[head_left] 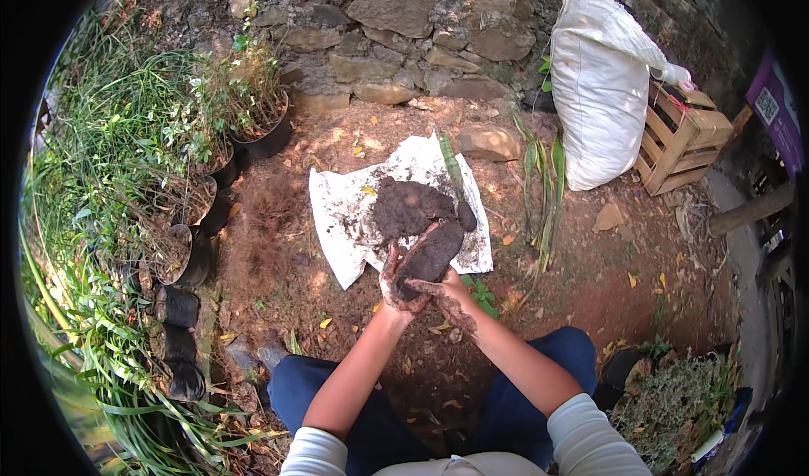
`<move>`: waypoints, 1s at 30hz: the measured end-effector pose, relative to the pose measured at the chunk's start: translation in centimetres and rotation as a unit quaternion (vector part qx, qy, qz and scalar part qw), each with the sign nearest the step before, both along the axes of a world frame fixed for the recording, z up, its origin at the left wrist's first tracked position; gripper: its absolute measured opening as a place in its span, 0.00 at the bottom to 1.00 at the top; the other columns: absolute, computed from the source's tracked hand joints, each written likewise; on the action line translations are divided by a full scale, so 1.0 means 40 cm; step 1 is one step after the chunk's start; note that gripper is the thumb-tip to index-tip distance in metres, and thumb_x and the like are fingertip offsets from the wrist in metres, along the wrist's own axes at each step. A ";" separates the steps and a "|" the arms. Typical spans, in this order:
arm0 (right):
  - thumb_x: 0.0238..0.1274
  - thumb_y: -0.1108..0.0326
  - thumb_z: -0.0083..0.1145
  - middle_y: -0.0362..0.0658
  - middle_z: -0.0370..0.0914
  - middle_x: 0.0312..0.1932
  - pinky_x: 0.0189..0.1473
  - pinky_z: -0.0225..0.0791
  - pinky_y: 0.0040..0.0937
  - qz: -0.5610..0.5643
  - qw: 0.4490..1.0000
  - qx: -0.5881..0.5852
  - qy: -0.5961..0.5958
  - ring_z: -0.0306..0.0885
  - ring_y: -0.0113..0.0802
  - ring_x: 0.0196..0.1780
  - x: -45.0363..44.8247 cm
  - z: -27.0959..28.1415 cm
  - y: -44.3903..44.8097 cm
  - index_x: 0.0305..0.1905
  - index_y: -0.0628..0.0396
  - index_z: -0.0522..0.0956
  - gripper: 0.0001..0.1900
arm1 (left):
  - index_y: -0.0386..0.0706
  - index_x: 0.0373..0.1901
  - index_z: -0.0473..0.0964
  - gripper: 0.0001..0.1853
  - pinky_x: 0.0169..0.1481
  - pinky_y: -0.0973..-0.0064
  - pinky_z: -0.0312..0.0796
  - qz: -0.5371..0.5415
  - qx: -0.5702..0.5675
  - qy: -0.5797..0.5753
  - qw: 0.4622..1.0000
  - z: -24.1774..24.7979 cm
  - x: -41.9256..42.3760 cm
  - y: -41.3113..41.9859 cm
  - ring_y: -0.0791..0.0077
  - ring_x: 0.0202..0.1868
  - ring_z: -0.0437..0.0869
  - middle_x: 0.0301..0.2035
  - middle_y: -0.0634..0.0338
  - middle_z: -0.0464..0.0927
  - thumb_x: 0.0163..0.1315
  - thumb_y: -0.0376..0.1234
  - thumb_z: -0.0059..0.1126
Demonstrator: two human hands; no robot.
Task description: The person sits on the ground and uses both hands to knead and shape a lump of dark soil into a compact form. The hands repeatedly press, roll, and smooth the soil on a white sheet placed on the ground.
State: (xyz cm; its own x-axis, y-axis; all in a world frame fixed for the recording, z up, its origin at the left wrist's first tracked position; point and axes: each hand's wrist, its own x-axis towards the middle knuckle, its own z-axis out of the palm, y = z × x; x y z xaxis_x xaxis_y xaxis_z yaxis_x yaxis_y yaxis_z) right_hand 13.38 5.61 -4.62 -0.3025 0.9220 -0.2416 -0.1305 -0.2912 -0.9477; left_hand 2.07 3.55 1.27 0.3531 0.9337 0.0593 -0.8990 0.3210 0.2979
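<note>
A long lump of dark wet soil (433, 252) lies across both my palms, above the near edge of a white woven plastic sheet (335, 204). My left hand (392, 280) cups its left side and lower end. From the right, my right hand (449, 293) supports it, the thumb laid over the top. Mud coats both hands. On the sheet behind them sits a larger mound of the same soil (407, 207). A green snake plant leaf (450, 160) rests on the sheet, its lower end covered by a dark clump (466, 215).
Brown fibre (259, 229) lies left of the sheet, beside black plant pots (262, 141). To the right are several snake plant leaves (545, 191), a full white sack (597, 90) and a wooden crate (682, 131). A stone wall (404, 46) closes the far side.
</note>
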 end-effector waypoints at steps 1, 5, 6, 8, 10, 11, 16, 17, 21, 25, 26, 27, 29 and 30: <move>0.44 0.73 0.63 0.47 0.69 0.50 0.50 0.69 0.28 -0.008 1.000 -0.007 0.013 0.71 0.33 0.49 -0.007 0.008 -0.008 0.57 0.62 0.58 0.34 | 0.35 0.60 0.56 0.35 0.63 0.69 0.55 0.017 -0.017 0.001 1.000 -0.006 -0.001 -0.001 0.61 0.57 0.64 0.57 0.50 0.60 0.62 0.55 0.31; 0.42 0.69 0.65 0.49 0.68 0.51 0.50 0.69 0.31 0.005 0.997 0.074 -0.020 0.71 0.34 0.49 -0.022 0.029 -0.030 0.57 0.63 0.57 0.37 | 0.35 0.60 0.56 0.35 0.63 0.69 0.55 0.035 0.001 0.006 0.999 0.003 -0.005 -0.003 0.61 0.57 0.64 0.57 0.50 0.60 0.62 0.55 0.30; 0.42 0.68 0.66 0.49 0.67 0.52 0.50 0.69 0.32 -0.003 0.997 0.077 -0.026 0.71 0.34 0.49 -0.027 0.034 -0.034 0.58 0.63 0.57 0.37 | 0.36 0.60 0.55 0.35 0.63 0.69 0.55 0.036 -0.011 0.000 0.999 -0.003 -0.007 -0.002 0.61 0.58 0.64 0.58 0.50 0.60 0.62 0.55 0.30; 0.42 0.67 0.66 0.50 0.67 0.52 0.51 0.68 0.32 0.014 0.997 0.054 -0.050 0.71 0.34 0.50 -0.026 0.043 -0.032 0.58 0.63 0.57 0.37 | 0.36 0.60 0.55 0.36 0.63 0.69 0.55 0.037 -0.034 -0.012 0.999 -0.021 -0.008 0.002 0.61 0.58 0.63 0.58 0.50 0.59 0.62 0.55 0.30; 0.44 0.67 0.65 0.51 0.66 0.53 0.52 0.67 0.32 0.064 0.994 -0.002 -0.087 0.70 0.34 0.50 -0.013 0.056 -0.022 0.58 0.63 0.56 0.36 | 0.36 0.60 0.55 0.36 0.62 0.69 0.56 0.050 -0.013 -0.003 0.999 -0.010 -0.009 0.002 0.61 0.58 0.63 0.58 0.50 0.59 0.62 0.56 0.30; 0.45 0.66 0.64 0.51 0.66 0.53 0.52 0.67 0.31 0.066 0.995 0.001 -0.079 0.70 0.34 0.51 -0.015 0.058 -0.026 0.58 0.64 0.56 0.36 | 0.36 0.60 0.55 0.36 0.62 0.68 0.56 0.056 -0.002 0.002 0.998 -0.003 -0.010 0.002 0.61 0.58 0.63 0.58 0.50 0.59 0.62 0.56 0.29; 0.50 0.65 0.61 0.51 0.66 0.53 0.50 0.69 0.29 -0.015 0.979 -0.046 0.197 0.70 0.35 0.51 0.012 0.013 -0.007 0.59 0.64 0.55 0.34 | 0.35 0.60 0.54 0.38 0.63 0.68 0.55 0.025 -0.014 -0.050 0.998 0.007 -0.007 0.004 0.60 0.59 0.62 0.58 0.49 0.58 0.60 0.57 0.33; 0.51 0.65 0.60 0.50 0.66 0.53 0.49 0.69 0.28 -0.057 0.973 -0.025 0.221 0.71 0.35 0.51 0.016 0.007 -0.004 0.59 0.64 0.55 0.34 | 0.34 0.60 0.53 0.39 0.64 0.68 0.55 0.010 -0.014 -0.082 0.997 0.002 -0.012 0.005 0.59 0.59 0.61 0.58 0.48 0.58 0.59 0.57 0.34; 0.53 0.65 0.58 0.48 0.68 0.49 0.48 0.70 0.30 -0.162 0.975 0.087 0.123 0.72 0.35 0.47 0.043 0.044 0.015 0.56 0.63 0.60 0.28 | 0.34 0.61 0.52 0.42 0.66 0.67 0.49 -0.026 -0.006 -0.078 0.997 0.010 -0.019 0.009 0.59 0.61 0.58 0.60 0.48 0.55 0.57 0.59 0.34; 0.55 0.67 0.55 0.45 0.71 0.43 0.47 0.70 0.37 -0.105 0.972 -0.007 0.209 0.74 0.38 0.43 0.090 0.040 0.064 0.49 0.62 0.66 0.19 | 0.36 0.62 0.50 0.43 0.68 0.65 0.44 -0.034 0.040 0.010 0.999 0.016 -0.008 0.015 0.59 0.63 0.56 0.61 0.49 0.53 0.56 0.62 0.30; 0.55 0.66 0.55 0.46 0.71 0.43 0.46 0.71 0.38 -0.121 0.967 -0.029 0.221 0.74 0.38 0.43 0.094 0.046 0.058 0.49 0.62 0.66 0.18 | 0.37 0.62 0.50 0.43 0.68 0.65 0.43 -0.027 0.051 0.049 0.997 0.008 -0.011 0.018 0.59 0.63 0.55 0.61 0.49 0.53 0.56 0.62 0.28; 0.55 0.66 0.54 0.46 0.72 0.43 0.44 0.71 0.39 -0.130 0.962 -0.055 0.233 0.74 0.38 0.43 0.068 0.111 0.023 0.48 0.62 0.67 0.18 | 0.37 0.63 0.49 0.43 0.68 0.64 0.43 -0.012 0.023 0.066 0.997 -0.011 -0.027 0.020 0.59 0.63 0.54 0.62 0.50 0.52 0.56 0.63 0.27; 0.56 0.66 0.53 0.46 0.72 0.42 0.43 0.71 0.40 -0.139 0.952 -0.085 0.259 0.74 0.39 0.43 0.069 0.150 0.016 0.48 0.62 0.67 0.17 | 0.38 0.63 0.48 0.44 0.68 0.63 0.42 0.004 -0.025 0.096 0.995 -0.042 -0.035 0.036 0.58 0.64 0.52 0.62 0.50 0.50 0.56 0.63 0.25; 0.56 0.66 0.53 0.46 0.72 0.42 0.42 0.71 0.40 -0.133 0.948 -0.093 0.274 0.74 0.38 0.44 0.084 0.147 0.032 0.49 0.63 0.66 0.17 | 0.38 0.63 0.47 0.44 0.68 0.63 0.42 0.005 -0.033 0.091 0.995 -0.049 -0.037 0.039 0.58 0.64 0.51 0.63 0.50 0.49 0.56 0.63 0.26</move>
